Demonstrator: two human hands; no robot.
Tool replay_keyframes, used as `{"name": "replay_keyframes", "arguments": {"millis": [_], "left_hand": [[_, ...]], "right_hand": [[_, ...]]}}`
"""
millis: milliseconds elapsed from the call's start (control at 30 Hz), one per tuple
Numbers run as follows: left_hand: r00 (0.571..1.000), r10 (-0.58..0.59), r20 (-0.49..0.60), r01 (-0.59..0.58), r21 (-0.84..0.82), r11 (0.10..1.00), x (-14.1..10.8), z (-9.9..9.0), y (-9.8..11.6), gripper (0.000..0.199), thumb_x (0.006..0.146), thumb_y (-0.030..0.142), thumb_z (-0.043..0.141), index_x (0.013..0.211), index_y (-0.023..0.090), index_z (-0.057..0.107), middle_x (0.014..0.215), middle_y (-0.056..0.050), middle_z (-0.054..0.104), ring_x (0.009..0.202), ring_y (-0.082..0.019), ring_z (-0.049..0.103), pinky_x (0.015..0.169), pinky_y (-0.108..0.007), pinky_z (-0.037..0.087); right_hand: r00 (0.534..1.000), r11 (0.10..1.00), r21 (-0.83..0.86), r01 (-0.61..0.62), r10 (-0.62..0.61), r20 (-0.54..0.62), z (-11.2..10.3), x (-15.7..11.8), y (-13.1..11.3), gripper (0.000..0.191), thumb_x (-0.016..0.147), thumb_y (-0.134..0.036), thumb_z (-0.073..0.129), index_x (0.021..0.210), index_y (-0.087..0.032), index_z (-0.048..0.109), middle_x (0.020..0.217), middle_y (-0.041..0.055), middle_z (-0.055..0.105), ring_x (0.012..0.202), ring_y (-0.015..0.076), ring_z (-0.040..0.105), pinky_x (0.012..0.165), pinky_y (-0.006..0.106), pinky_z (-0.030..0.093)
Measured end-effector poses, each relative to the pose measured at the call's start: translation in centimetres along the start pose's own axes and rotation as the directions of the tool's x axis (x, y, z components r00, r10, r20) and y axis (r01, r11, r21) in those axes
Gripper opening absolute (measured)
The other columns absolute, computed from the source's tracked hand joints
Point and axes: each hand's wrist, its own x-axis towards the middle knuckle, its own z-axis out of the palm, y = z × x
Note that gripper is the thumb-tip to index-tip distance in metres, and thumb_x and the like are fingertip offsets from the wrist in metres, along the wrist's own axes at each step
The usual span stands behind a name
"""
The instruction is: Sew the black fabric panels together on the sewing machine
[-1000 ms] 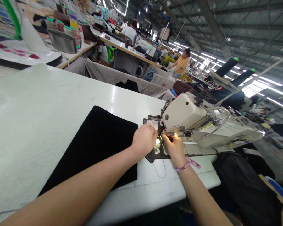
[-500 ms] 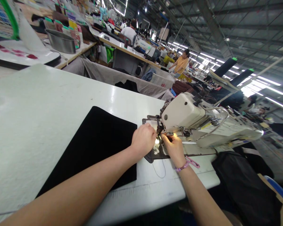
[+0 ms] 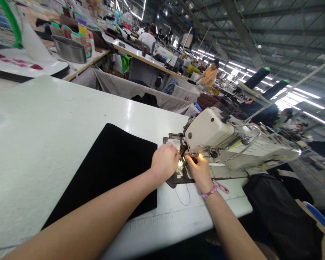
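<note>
- The surface (image 3: 43,126) is a wide white sewing bench in a long, strip-lit workshop; other people sit at benches far behind.
- A black fabric panel (image 3: 111,162) lies flat on it, its right edge under the left wrist.
- The sewing machine (image 3: 222,139) stands just right of the panel, its lamp lit.
- The left hand (image 3: 165,160) is curled shut beside the needle; what it pinches I cannot tell.
- The right hand (image 3: 200,171) has its fingertips pressed together right at the needle, seemingly on thread.
- Risk: fingers this close could get pricked if the machine starts.
</note>
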Motion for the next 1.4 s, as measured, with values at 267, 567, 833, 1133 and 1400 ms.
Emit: {"name": "replay_keyframes", "arguments": {"millis": [267,567,833,1133,1400], "left_hand": [[1.000,0.005,-0.010,-0.005,0.005,1.000,-0.03,-0.04,0.11,0.030,0.092,0.020,0.045,0.074,0.019,0.070,0.094,-0.006,0.067,0.091,-0.020,0.064,0.075,-0.029,0.049],[1.000,-0.004,-0.013,0.004,-0.013,1.000,-0.04,-0.15,0.02,0.030,0.091,0.019,0.047,0.074,0.019,0.071,0.095,-0.006,0.067,0.089,-0.019,0.064,0.076,-0.028,0.050],[1.000,-0.003,-0.012,0.003,-0.023,1.000,-0.03,-0.21,0.01,0.030,0.092,0.020,0.047,0.074,0.020,0.071,0.095,-0.006,0.068,0.090,-0.020,0.065,0.076,-0.028,0.050],[1.000,-0.015,-0.017,0.014,-0.021,1.000,0.05,-0.25,0.17,0.029,0.090,0.018,0.048,0.073,0.019,0.071,0.094,-0.006,0.068,0.090,-0.020,0.065,0.075,-0.028,0.050],[0.999,-0.026,-0.033,0.026,-0.015,1.000,0.00,-0.13,0.21,0.029,0.090,0.019,0.047,0.070,0.019,0.069,0.093,-0.007,0.068,0.088,-0.020,0.065,0.073,-0.028,0.049]], "right_hand": [[1.000,1.000,-0.003,-0.013,0.013,0.006,-0.02,-0.04,-0.02,0.035,0.077,-0.050,0.058,0.066,-0.019,0.068,0.069,0.0084,0.071,0.067,0.0234,0.062,0.061,0.032,0.045],[1.000,1.000,0.004,-0.014,0.014,0.013,-0.09,0.02,-0.11,0.035,0.077,-0.051,0.058,0.067,-0.019,0.068,0.070,0.0077,0.070,0.069,0.0235,0.062,0.063,0.032,0.045],[1.000,1.000,0.011,-0.005,0.005,0.009,-0.06,-0.07,-0.12,0.034,0.077,-0.051,0.058,0.067,-0.020,0.069,0.070,0.0077,0.071,0.070,0.0240,0.062,0.063,0.033,0.045],[1.000,1.000,0.015,-0.002,0.002,0.013,-0.07,-0.11,-0.34,0.034,0.077,-0.050,0.057,0.066,-0.020,0.068,0.070,0.0075,0.070,0.068,0.0235,0.062,0.064,0.033,0.045],[1.000,1.000,0.012,0.007,-0.007,0.015,-0.17,-0.09,-0.45,0.034,0.077,-0.050,0.058,0.065,-0.020,0.068,0.067,0.0060,0.070,0.066,0.0226,0.062,0.062,0.032,0.045]]}}
